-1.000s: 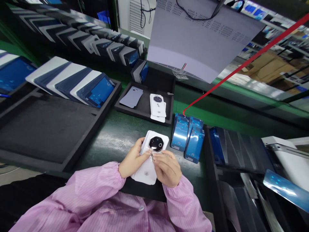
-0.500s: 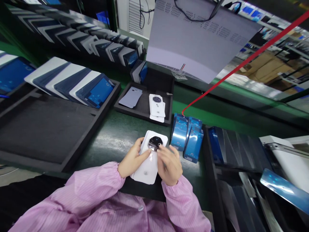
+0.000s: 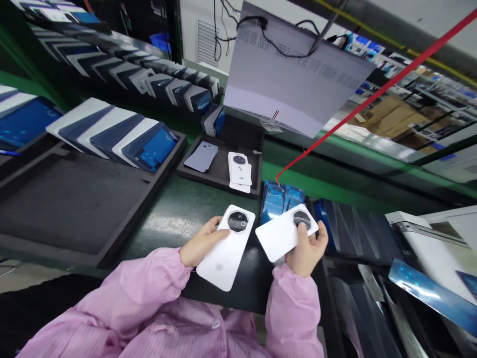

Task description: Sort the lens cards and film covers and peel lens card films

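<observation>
While your left hand (image 3: 203, 242) keeps gripping white back cover (image 3: 226, 247) near desk's front edge, right hand (image 3: 307, 248) has peeled away, now clutching second white cover (image 3: 283, 232); pair separated.

The right hand (image 3: 306, 248) now holds a second white cover (image 3: 286, 232), off to the right of the first cover (image 3: 226, 246). The left hand (image 3: 201, 243) alone grips that first one.

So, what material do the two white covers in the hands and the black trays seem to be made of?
The white cover in the left hand and the one in the right hand look like glossy plastic or coated glass: smooth and stiff, each with a shiny dark round camera ring. The black tray looks like matte foam, dull and without reflection.
</observation>
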`<action>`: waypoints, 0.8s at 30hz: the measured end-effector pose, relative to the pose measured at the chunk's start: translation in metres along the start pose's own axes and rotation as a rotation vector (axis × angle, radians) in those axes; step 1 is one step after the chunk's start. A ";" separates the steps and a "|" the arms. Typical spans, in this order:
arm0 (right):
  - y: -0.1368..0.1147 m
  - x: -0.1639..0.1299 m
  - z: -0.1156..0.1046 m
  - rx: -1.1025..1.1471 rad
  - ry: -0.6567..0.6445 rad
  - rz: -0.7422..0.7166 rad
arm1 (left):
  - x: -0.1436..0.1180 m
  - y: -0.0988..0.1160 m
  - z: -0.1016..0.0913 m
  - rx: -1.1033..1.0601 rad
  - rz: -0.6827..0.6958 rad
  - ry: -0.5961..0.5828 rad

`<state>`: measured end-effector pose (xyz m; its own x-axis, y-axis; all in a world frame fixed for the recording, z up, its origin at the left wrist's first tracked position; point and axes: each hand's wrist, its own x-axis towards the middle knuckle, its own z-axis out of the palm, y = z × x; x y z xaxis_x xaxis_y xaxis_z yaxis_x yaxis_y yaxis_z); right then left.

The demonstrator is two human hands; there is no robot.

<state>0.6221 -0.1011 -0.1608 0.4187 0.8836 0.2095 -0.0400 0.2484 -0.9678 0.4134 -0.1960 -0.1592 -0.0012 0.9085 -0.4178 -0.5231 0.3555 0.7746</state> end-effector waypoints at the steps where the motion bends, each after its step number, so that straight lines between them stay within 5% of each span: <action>1: 0.002 0.004 -0.003 -0.004 -0.023 0.030 | -0.001 0.002 -0.001 0.006 0.045 0.019; 5: 0.022 -0.010 0.004 -0.240 -0.440 0.098 | -0.003 0.006 -0.004 0.032 0.147 0.057; 8: 0.033 -0.035 0.018 -0.571 -0.646 -0.179 | -0.004 0.007 -0.004 0.038 0.145 0.047; 11: 0.027 -0.048 0.027 -0.752 -0.591 -0.491 | -0.005 0.007 -0.001 0.072 0.143 0.057; 13: 0.016 -0.050 0.029 -0.680 -0.495 -0.558 | -0.005 0.006 0.000 0.115 0.158 0.072; 18: -0.009 -0.056 0.038 -0.419 -0.462 -0.403 | -0.003 -0.003 -0.002 0.320 0.301 0.099; 24: -0.010 -0.062 0.047 -0.298 -0.516 -0.166 | -0.004 -0.011 -0.002 0.472 0.377 0.068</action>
<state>0.5543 -0.1398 -0.1576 -0.0984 0.9391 0.3292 0.2745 0.3436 -0.8981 0.4174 -0.2036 -0.1672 -0.1750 0.9803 -0.0912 -0.0415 0.0852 0.9955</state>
